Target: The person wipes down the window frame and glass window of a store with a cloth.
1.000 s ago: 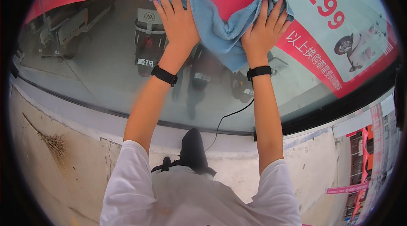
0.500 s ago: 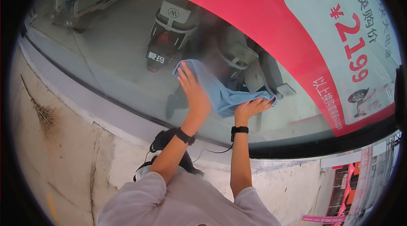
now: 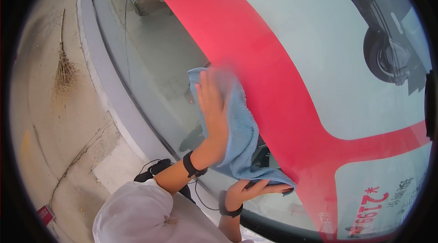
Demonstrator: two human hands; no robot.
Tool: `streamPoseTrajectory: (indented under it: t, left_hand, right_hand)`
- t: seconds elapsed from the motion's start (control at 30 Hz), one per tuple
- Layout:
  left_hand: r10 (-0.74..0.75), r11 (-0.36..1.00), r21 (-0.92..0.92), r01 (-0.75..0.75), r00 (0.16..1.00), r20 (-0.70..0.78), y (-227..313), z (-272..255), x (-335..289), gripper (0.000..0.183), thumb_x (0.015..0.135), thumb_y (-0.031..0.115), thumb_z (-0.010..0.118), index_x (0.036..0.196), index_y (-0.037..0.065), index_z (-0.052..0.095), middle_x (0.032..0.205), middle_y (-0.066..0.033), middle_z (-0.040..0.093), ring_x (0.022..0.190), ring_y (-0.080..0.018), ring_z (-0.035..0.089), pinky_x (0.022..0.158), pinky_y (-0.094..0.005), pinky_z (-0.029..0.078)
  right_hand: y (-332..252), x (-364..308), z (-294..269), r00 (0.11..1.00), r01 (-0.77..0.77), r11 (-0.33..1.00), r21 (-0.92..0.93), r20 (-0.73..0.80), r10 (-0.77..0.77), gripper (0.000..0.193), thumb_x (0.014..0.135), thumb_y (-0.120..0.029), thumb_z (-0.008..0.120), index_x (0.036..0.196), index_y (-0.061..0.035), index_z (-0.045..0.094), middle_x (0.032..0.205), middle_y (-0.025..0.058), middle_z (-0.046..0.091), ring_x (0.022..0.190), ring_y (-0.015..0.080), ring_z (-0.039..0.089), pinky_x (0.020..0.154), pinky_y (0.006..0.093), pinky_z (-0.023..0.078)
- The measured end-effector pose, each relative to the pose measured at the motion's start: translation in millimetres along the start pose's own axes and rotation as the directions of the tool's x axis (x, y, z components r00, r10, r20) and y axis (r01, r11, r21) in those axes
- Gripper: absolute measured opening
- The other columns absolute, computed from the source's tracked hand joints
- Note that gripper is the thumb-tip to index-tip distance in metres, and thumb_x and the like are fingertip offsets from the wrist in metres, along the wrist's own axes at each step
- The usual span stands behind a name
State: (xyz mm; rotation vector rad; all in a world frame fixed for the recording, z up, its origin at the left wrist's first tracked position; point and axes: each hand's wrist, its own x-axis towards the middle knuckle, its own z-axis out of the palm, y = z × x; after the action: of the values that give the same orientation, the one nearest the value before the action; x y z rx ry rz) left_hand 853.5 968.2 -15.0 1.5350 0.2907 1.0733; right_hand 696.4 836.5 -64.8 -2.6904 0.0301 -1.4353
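Note:
A light-blue towelling cloth [image 3: 244, 126] lies against a large shop window [image 3: 159, 56]. My left hand [image 3: 213, 108] rests flat on its upper part, fingers stretched out and slightly smeared at the tips. Lower down, by the cloth's bottom corner, is my right hand [image 3: 248, 191]; its fingers lie along that edge with the cloth gathered at them, and the thumb's grip is partly hidden. Each wrist wears a black band, the left band [image 3: 194, 165] and the right band [image 3: 229, 204], and a thin dark cable hangs near them.
A wide red printed band [image 3: 260, 56] and pale panels cover the glass at right. A dark frame [image 3: 132, 95] and a light ledge [image 3: 107, 79] run along the window's foot. On the paving at left lies a twig broom [image 3: 65, 76]; a small red sign [image 3: 45, 214] is below it.
My view has swung rightward along the window. The cloth and both hands now overlap the red band's edge; my right hand sits lower in view, and the cloth hangs more upright.

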Motion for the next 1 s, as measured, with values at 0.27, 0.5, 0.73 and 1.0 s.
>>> streamPoseTrajectory:
  t: [0.27,0.5,0.73,1.0]
  left_hand:
    - [0.233,0.972,-0.004,-0.235,0.963,0.135,-68.4,-23.9,38.0,0.051,0.09,0.004,0.062,0.141,0.011,0.06,0.157,-0.0219,0.039,0.144,-0.0443,0.038,0.118,-0.0618,0.021]
    - [0.0,0.938,-0.348,0.007,1.0,0.02,-130.9,-26.5,120.2,0.069,0.09,0.007,0.062,0.155,0.004,0.038,0.161,-0.0195,0.034,0.149,-0.041,0.031,0.122,-0.0505,0.021]
    - [-0.209,0.953,-0.176,0.245,0.957,0.2,-232.2,-66.1,120.5,0.072,0.097,0.015,0.054,0.16,0.001,0.022,0.167,-0.0186,0.019,0.153,-0.0364,0.02,0.124,-0.0454,0.017]
    - [0.034,0.963,0.244,-0.117,0.947,0.318,-271.9,-78.2,209.4,0.086,0.092,0.022,0.062,0.162,0.002,0.018,0.168,-0.0249,0.007,0.155,-0.0464,0.007,0.123,-0.0588,0.011]
  right_hand:
    - [-18.2,-18.0,-3.6,0.957,0.085,0.995,0.057,0.273,-0.097,0.033,0.09,-0.004,0.053,0.12,0.0042,0.061,0.163,0.0389,-0.001,0.147,0.0653,-0.005,0.11,0.0765,0.003]
    - [-92.5,4.5,59.0,0.945,0.087,0.994,0.065,0.31,-0.103,0.036,0.09,-0.009,0.057,0.125,-0.0032,0.064,0.163,0.0379,0.01,0.147,0.0644,0.002,0.11,0.0774,-0.004]
    - [-147.1,-59.2,145.1,0.895,0.1,0.992,-0.077,0.442,-0.056,0.048,0.09,-0.019,0.065,0.135,-0.0056,0.058,0.161,0.0399,0.012,0.147,0.0625,0.007,0.113,0.0753,-0.001]
    - [-202.4,19.8,158.0,0.851,0.199,0.98,0.008,0.495,-0.176,0.063,0.095,-0.027,0.061,0.153,-0.0108,0.043,0.166,0.0333,0.001,0.149,0.0601,0.001,0.114,0.073,-0.006]
